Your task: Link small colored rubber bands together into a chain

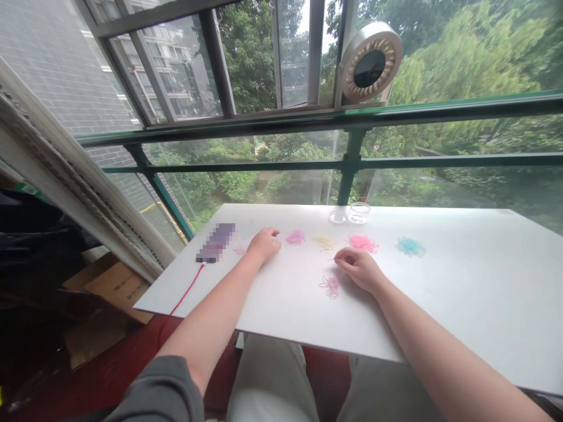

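My left hand (264, 245) rests over the table between a faint pink pile (240, 249) and a purple-pink pile (295, 237) of thin loops that look like rubber bands. Its fingers are bent, with a small gap at the tips and nothing visible in them. My right hand (358, 268) is pinched, and a thin pale strand like a rubber band (331, 259) shows at its fingertips. Just below lies a loose pile of pinkish rubber bands (329, 286). Beyond are yellow (324, 241), bright pink (363, 242) and teal (410, 246) piles.
Two clear round containers (359, 213) stand at the back edge of the white table (475, 293). A phone (216, 241) with a red cable (188, 290) lies at the left. Behind are a green railing (246, 167) and a window; a cardboard box (121, 290) sits at lower left.
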Available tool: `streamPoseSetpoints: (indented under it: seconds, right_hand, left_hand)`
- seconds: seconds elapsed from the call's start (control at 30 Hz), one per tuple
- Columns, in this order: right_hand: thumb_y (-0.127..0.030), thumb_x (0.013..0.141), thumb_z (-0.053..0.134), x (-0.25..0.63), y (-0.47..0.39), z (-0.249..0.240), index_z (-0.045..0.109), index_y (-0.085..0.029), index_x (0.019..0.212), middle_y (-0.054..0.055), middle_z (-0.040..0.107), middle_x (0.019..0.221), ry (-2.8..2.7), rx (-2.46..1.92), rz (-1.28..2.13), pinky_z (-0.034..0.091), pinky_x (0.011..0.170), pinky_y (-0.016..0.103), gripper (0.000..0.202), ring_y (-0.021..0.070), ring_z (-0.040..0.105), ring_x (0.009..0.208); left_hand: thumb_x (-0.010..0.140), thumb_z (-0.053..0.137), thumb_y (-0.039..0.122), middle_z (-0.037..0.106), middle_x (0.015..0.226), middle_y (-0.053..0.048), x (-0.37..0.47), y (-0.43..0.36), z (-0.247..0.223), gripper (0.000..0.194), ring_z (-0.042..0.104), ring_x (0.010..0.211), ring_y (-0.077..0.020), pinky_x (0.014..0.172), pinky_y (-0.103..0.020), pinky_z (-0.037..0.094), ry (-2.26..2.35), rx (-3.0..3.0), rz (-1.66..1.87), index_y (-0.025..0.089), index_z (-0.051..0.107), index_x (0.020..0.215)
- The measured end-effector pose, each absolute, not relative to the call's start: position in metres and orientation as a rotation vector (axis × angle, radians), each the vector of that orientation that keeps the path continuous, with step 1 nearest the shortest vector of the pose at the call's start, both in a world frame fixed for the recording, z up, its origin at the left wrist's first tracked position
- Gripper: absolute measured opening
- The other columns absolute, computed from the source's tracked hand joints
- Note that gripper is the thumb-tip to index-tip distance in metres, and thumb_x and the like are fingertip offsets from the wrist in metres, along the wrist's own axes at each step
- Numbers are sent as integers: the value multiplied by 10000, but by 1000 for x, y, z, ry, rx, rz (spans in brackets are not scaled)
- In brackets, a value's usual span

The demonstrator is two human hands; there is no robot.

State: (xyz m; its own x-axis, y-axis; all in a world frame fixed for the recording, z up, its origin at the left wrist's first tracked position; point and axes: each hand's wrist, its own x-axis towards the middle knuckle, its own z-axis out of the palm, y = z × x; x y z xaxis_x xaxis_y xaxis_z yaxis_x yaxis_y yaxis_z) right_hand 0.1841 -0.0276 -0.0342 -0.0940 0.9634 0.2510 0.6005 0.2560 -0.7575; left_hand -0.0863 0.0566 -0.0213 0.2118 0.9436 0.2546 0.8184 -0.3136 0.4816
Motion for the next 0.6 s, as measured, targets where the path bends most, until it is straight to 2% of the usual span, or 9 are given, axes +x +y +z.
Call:
streamPoseSetpoints:
  seconds: [0.1, 0.23, 0.43, 0.6]
  right_hand:
    - [-330, 744, 525, 185, -26, -35, 610, -183, 749, -19, 495, 559, -1784, -1443, 641, 337, 505, 247, 169, 119, 437, 506]
    - [-344, 746, 524, 186, -26, -37, 610, -181, 748, -7, 522, 576, -1773, -1447, 638, 351, 515, 251, 185, 125, 454, 521]
    - [-332, 742, 526, 186, -29, -34, 616, -180, 753, 18, 576, 628, -1767, -1462, 640, 375, 527, 257, 177, 136, 487, 549]
    - [-304, 738, 529, 184, -32, -31, 616, -178, 746, -2, 530, 573, -1737, -1468, 642, 354, 499, 249, 154, 119, 441, 505]
  left_hand:
    - [720, 563, 257, 631, 1055, -103, -101, 66, -19, 337, 602, 862, -203, 827, -310, 458, 1721, 2311, 640, 164, 643, 1034]
    - [749, 540, 298, 659, 960, -59, -98, 74, -16, 218, 608, 837, -198, 788, -295, 467, 1702, 2412, 515, 208, 684, 887]
    - [778, 490, 285, 668, 923, -60, -96, 78, -9, 194, 603, 824, -196, 757, -283, 461, 1662, 2527, 381, 199, 661, 811]
    - [755, 489, 258, 675, 903, -70, -106, 77, 1, 182, 605, 797, -197, 736, -279, 460, 1664, 2567, 237, 190, 656, 776]
